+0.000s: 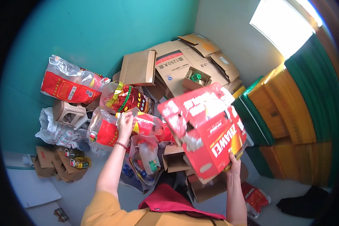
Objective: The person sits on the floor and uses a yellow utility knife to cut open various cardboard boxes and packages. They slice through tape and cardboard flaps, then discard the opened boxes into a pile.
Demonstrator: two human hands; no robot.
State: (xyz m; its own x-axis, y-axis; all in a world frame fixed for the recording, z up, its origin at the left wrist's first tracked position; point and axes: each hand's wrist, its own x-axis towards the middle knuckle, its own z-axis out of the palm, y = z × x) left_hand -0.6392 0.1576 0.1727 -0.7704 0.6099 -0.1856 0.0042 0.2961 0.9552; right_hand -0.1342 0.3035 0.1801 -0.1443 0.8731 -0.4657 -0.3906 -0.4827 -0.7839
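My left hand [126,121] is at the neck of a large clear plastic bottle [147,123] with a red and yellow label; how firmly its fingers close there is hard to tell. My right hand [234,165] grips the lower right edge of a red printed cardboard box [206,152], raised and tilted, with a torn opening in its side. Below the bottle, an open plastic bag [134,169] holds several bottles. Red-printed plastic bags [104,132] of bottles lie left of my left hand.
Flattened cardboard boxes [178,67] lean in the corner. A small carton [196,80] holds a green bottle. Orange and green wrapped stacks [288,104] line the right side. A beige plastic stool [69,114] and oil bottles [80,162] stand left. An open carton [209,192] is near my legs.
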